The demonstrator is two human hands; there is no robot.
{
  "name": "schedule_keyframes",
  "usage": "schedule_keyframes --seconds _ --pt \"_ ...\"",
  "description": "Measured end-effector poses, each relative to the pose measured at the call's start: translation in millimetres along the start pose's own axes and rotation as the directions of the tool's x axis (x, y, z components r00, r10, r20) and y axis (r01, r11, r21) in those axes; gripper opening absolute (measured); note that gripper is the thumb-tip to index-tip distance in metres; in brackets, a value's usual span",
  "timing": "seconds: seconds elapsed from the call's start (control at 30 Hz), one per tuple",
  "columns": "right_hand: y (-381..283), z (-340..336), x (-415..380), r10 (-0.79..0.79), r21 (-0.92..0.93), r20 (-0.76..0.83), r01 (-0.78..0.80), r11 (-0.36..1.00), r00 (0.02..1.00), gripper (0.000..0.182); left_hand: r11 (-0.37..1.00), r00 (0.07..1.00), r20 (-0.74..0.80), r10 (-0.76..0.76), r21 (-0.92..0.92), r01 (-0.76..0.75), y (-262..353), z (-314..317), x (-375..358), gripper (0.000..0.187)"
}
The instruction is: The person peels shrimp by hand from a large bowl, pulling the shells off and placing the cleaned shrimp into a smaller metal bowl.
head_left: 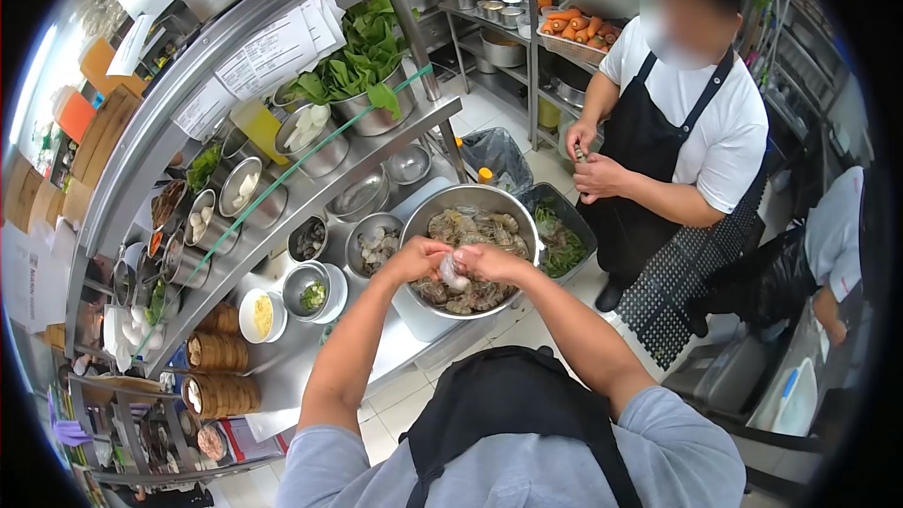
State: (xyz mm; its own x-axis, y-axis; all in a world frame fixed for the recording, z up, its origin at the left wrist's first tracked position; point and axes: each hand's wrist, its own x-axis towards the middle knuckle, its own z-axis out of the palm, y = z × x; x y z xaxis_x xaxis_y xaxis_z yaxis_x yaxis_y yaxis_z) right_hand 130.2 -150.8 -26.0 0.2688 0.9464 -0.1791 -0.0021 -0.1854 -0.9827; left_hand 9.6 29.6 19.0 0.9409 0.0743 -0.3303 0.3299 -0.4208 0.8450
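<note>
Both of my hands are over a large metal bowl (pixel 410 216) full of raw, grey-brown shrimp (pixel 484 224). My left hand (pixel 418 261) and my right hand (pixel 491 264) meet above its middle, fingers closed around one pale, translucent shrimp (pixel 452 272). That shrimp looks at least partly peeled; the fingertips hide some of it. Left of the large bowl, a smaller metal bowl (pixel 351 246) holds greyish shrimp. Under the large bowl lies a white cutting board (pixel 419 318), on the metal counter.
A co-worker (pixel 673 122) stands across, handling something small. Bowls of chopped greens (pixel 313 296) and yellow bits (pixel 263 316) are at left, near bamboo steamers (pixel 221 395). A shelf (pixel 329 190) with leafy greens (pixel 362 61) overhangs the counter. Beyond the bowl stands a bin (pixel 561 243).
</note>
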Motion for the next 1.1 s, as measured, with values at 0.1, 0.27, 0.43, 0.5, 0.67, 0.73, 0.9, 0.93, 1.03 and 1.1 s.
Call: schedule_keyframes --seconds 0.1,0.27,0.43,0.5,0.67,0.73,0.9,0.93,1.03,1.1 --pt "36.1 17.7 25.3 0.009 0.344 -0.196 0.06 0.937 0.981 0.037 0.851 0.996 -0.089 -0.031 -0.525 -0.02 -35.7 25.7 7.3 0.018" --pt "-18.9 33.8 -15.2 -0.179 -0.341 -0.64 -0.068 0.937 0.747 0.04 0.467 0.978 -0.208 -0.023 -0.867 -0.173 6.5 74.7 4.0 0.018" --pt "0.4 33.5 -11.5 -0.163 -0.411 -0.611 -0.134 0.902 0.774 0.041 0.419 0.911 -0.365 -0.192 -0.87 -0.261 -9.2 84.9 29.5 0.017" --pt "18.5 32.3 0.0 -0.116 0.104 -0.518 0.197 0.975 0.847 0.04 0.379 0.957 -0.261 -0.128 -0.904 -0.196 -12.2 77.4 33.0 0.014" --pt "-16.5 3.5 -37.0 0.067 0.952 0.18 -0.191 0.238 0.981 0.039 0.465 0.965 -0.21 -0.159 -0.878 -0.115 2.3 68.0 40.6 0.014" --pt "-10.9 -1.0 -44.9 -0.126 0.98 0.193 -0.184 0.08 0.973 0.037 0.863 0.915 -0.334 -0.228 -0.504 0.031 -5.7 53.9 53.3 0.014" --pt "-15.7 -10.1 -69.3 0.147 0.809 0.021 -0.103 0.579 0.989 0.034 0.979 0.872 -0.449 0.198 0.141 -0.149 21.3 10.9 94.9 0.024" --pt "-7.2 -10.5 -66.8 0.149 0.81 0.018 -0.102 0.577 0.989 0.034 0.97 0.872 -0.429 0.235 0.168 -0.178 40.9 5.9 102.2 0.025" --pt "33.8 -7.0 -49.4 -0.148 -0.308 -0.334 0.041 0.95 0.931 0.027 0.946 0.876 -0.357 0.323 0.085 -0.314 80.0 11.4 129.0 0.027" --pt "27.1 -5.6 -50.2 -0.165 -0.369 -0.359 0.023 0.929 0.919 0.027 0.985 0.962 -0.231 0.146 0.121 -0.121 96.0 14.6 134.5 0.031"
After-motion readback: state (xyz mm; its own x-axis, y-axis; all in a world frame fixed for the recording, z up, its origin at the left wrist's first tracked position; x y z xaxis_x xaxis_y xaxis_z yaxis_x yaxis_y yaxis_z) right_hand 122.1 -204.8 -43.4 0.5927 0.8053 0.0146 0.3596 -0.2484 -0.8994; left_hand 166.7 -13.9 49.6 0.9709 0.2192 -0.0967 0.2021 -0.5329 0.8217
